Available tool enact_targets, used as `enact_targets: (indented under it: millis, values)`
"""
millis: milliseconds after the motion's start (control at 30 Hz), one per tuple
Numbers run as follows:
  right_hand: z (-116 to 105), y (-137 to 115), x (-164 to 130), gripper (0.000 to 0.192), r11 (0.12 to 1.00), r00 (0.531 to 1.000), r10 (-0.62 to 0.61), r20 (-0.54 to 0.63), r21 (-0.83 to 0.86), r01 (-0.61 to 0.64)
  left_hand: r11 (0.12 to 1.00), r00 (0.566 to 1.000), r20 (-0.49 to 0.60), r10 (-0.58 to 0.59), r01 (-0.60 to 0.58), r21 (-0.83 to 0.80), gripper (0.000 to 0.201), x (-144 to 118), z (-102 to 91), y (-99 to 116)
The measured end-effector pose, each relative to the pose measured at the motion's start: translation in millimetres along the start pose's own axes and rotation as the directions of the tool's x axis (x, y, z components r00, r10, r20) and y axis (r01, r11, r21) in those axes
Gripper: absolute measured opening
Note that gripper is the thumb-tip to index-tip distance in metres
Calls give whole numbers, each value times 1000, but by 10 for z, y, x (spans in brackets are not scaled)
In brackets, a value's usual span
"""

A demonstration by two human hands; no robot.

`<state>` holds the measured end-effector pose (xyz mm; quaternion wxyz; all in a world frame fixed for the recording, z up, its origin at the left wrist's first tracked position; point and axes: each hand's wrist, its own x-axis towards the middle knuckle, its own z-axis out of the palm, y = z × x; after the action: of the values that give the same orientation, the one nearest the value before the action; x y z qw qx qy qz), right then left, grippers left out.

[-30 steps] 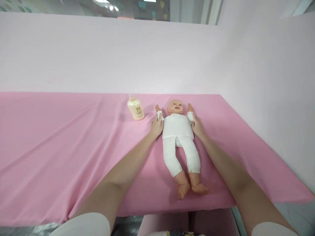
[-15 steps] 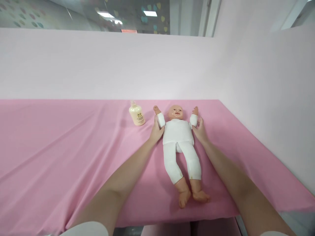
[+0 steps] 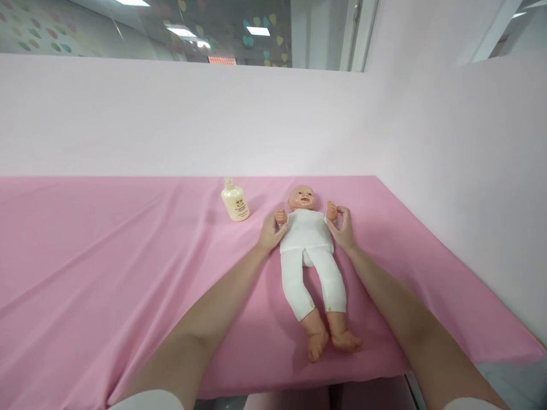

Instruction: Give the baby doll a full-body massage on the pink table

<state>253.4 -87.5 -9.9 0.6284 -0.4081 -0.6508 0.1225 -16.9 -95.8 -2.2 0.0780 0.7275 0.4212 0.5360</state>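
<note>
A baby doll [image 3: 306, 230] with a white cloth body lies on its back, its head toward the wall and its bare feet toward me. My left hand [image 3: 270, 230] is closed around the doll's arm on the left, just beside its small hand. On the other side my right hand [image 3: 343, 228] grips the doll's other arm between thumb and fingers. Both doll arms are bent, with their hands near the shoulders. A pale yellow pump bottle [image 3: 236, 203] with a dark printed label stands to the left of the doll, apart from my hands.
Pink cloth [image 3: 128, 273] covers the table, with folds running across its left part. A white wall [image 3: 179, 119] rises behind it and another [image 3: 461, 171] along the right. Above the back wall is a window [image 3: 239, 34].
The doll's arms, raised beside its head before, are now lowered and bent closer to its shoulders. My hands have moved with them. The bottle stays in place.
</note>
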Motion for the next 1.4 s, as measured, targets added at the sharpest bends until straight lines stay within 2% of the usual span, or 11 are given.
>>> enact_targets:
  millis: [100, 200, 433, 500, 633, 700, 800, 967, 1100, 1267, 1400]
  values:
    - [1, -26, -9, 39, 999, 1000, -9, 16, 40, 8, 999, 999, 22, 24, -23, -32, 11, 9, -24, 57]
    - [-14, -64, -15, 26, 999, 999, -13, 52, 53, 11, 998, 999, 42, -7, 9, -58, 9, -1, -45, 98]
    - [-58, -44, -8, 18, 998, 977, 36, 211, 37, -45, 995, 991, 106, -78, 84, -51, 14, -48, -41, 71]
    - [-24, 3, -15, 24, 996, 971, 77, 227, 19, -84, 992, 987, 120, -109, 115, -42, 19, -39, -26, 61]
    - [87, 118, -41, 72, 985, 967, 162, 198, 25, -170, 993, 987, 114, -112, 116, -24, 57, -5, 30, -18]
    - [126, 196, -49, 82, 984, 965, 168, 201, 15, -175, 992, 990, 81, -119, 121, -20, 70, -2, 68, -103]
    - [142, 348, -52, 83, 983, 960, 186, 210, -24, -185, 974, 972, 64, -226, 224, 39, 79, -28, 112, -236]
    - [117, 531, -51, 78, 981, 946, 186, 265, -2, -192, 902, 903, 113, -415, 392, 182, 74, -60, 95, -306]
    - [70, 443, -41, 77, 974, 947, 223, 232, -16, -226, 891, 885, 160, -438, 405, 204, 80, -48, 42, -259]
    - [10, 290, 3, 66, 936, 925, 323, 200, 77, -344, 892, 888, 81, -453, 452, 30, 94, -40, 10, -167]
    - [6, 243, 25, 83, 915, 928, 341, 152, 173, -364, 925, 926, 8, -378, 378, -22, 93, -17, 8, -78]
